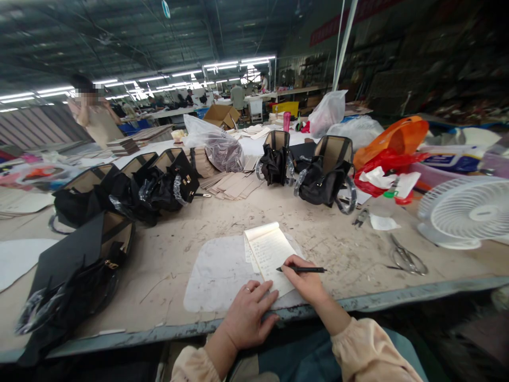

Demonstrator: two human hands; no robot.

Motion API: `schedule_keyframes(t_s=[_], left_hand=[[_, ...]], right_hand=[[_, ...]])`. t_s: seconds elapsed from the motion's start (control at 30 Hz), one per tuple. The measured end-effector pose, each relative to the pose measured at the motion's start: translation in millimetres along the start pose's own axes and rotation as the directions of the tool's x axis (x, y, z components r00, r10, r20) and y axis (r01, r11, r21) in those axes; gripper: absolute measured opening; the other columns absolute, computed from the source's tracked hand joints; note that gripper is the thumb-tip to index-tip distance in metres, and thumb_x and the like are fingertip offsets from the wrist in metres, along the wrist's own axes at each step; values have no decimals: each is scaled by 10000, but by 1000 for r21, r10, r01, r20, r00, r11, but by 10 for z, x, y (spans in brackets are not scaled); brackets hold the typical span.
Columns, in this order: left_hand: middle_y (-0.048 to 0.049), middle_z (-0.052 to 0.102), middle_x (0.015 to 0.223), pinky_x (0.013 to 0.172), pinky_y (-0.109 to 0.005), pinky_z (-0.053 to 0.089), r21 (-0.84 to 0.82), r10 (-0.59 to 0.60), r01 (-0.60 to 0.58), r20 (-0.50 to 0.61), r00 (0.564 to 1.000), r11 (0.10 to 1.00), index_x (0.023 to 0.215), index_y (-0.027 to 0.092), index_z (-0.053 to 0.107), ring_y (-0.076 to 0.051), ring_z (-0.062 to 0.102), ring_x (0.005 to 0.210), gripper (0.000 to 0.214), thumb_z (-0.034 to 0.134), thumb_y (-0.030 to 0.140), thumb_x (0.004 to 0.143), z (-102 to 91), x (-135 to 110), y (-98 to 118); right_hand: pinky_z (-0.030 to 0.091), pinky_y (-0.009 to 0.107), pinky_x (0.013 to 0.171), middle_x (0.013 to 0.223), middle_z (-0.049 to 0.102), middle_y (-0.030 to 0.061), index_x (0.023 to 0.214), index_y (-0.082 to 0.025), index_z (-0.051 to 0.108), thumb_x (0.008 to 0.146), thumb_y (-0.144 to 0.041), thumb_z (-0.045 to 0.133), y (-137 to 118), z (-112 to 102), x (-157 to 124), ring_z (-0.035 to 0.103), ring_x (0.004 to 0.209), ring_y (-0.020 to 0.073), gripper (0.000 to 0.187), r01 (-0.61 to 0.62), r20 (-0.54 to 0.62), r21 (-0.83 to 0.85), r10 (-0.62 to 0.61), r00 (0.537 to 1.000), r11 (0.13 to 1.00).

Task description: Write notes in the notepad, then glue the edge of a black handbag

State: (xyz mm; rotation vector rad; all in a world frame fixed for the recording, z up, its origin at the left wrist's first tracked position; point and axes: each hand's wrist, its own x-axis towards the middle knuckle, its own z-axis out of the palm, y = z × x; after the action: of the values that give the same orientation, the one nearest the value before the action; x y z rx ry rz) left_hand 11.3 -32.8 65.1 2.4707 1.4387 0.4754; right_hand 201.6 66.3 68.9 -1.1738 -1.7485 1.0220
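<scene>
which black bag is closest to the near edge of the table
The black bag at the front left: it reaches the near table edge, while the other black bags all stand farther back.

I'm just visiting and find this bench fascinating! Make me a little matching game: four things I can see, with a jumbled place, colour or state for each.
Column one
1. black pen
2. notepad
3. fan
4. left hand

Column two
A. white, at the far right of the picture
B. held in the right hand
C. wearing a ring
D. bearing handwriting, lying over a pale sheet

Right pairs: 1-B, 2-D, 3-A, 4-C
</scene>
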Motion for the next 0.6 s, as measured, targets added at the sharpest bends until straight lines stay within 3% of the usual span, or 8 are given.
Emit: schedule_keyframes(t_s=[0.17,0.4,0.6], left_hand=[[-105,546,1354,962,-529,469,14,-1,1,-12,1000,1000,1281,221,537,-314,509,1095,472,563,369,833,-10,20,6],[-108,535,1373,951,-504,503,69,48,-46,-30,998,997,1283,253,535,-292,531,1124,406,501,350,890,-2,-7,-16],[-107,556,1352,915,-510,533,122,119,-116,-20,993,986,1275,292,545,-289,561,1100,398,515,368,886,-10,6,-59]], right_hand=[[396,275,603,624,536,-31,670,-217,558,813,-361,564,25,9,9,501,628,162,203,-14,10,4,14,1000,1000],[431,277,659,701,589,-16,764,-211,598,844,-389,553,0,12,30,548,693,168,199,-17,-109,11,18,994,1000],[408,260,598,607,518,-33,655,-210,545,817,-340,551,-18,23,31,504,624,150,208,-2,-103,58,7,995,998]])
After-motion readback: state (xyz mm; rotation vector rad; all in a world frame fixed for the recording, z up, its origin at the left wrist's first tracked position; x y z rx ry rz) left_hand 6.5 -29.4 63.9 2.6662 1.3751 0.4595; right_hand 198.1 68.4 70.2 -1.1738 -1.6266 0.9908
